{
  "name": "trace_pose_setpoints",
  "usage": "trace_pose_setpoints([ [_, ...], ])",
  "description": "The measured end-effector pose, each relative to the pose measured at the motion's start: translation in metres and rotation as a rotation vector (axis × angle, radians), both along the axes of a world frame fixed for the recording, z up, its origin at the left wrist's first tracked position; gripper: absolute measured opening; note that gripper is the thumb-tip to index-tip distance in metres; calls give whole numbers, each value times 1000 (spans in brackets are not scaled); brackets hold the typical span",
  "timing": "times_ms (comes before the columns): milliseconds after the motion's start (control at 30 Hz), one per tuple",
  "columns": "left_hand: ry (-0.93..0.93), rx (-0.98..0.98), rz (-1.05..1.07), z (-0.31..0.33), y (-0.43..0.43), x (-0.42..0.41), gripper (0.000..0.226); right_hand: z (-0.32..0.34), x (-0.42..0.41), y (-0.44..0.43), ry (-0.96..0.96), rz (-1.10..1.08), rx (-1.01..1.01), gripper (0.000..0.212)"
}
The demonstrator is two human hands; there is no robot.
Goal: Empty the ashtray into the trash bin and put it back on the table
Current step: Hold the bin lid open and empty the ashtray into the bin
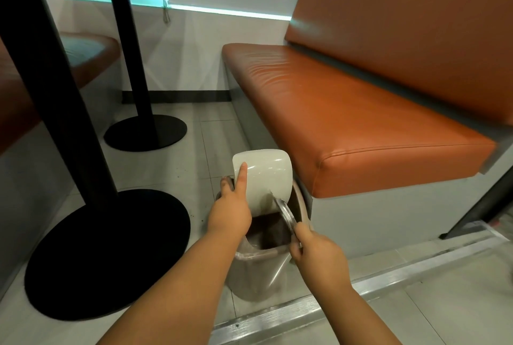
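Note:
A small beige trash bin (256, 275) with a clear liner stands on the floor beside the bench base. My left hand (231, 207) holds its white swing lid (266, 178) tipped up, index finger stretched along the lid. My right hand (316, 254) grips a shallow metal ashtray (286, 212), tilted steeply on edge over the bin's dark opening. What is inside the ashtray cannot be made out.
An orange padded bench (347, 111) runs along the right, its seat overhanging the bin. Two black pedestal table legs with round bases (108, 250) (145, 132) stand on the tiled floor at left. A metal floor strip (361, 286) crosses below the bin.

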State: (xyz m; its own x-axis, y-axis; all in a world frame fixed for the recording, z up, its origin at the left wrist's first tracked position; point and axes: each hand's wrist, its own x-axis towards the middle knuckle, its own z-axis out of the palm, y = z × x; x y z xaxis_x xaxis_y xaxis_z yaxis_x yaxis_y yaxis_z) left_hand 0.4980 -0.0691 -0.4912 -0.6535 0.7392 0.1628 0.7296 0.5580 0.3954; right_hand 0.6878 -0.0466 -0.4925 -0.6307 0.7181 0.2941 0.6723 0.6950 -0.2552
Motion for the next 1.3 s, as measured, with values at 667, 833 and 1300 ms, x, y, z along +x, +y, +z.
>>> trace_pose_setpoints([
  [667, -10, -37, -24, 5, -5, 2, 104, -2, -8, 15, -39, -85, -51, 31],
  [833, -22, -42, -27, 6, -6, 2, 107, 0, -9, 13, 94, -143, -50, 27],
  [1300, -15, -71, -22, 12, -8, 3, 101, -8, -2, 10, 398, -276, -396, 26],
])
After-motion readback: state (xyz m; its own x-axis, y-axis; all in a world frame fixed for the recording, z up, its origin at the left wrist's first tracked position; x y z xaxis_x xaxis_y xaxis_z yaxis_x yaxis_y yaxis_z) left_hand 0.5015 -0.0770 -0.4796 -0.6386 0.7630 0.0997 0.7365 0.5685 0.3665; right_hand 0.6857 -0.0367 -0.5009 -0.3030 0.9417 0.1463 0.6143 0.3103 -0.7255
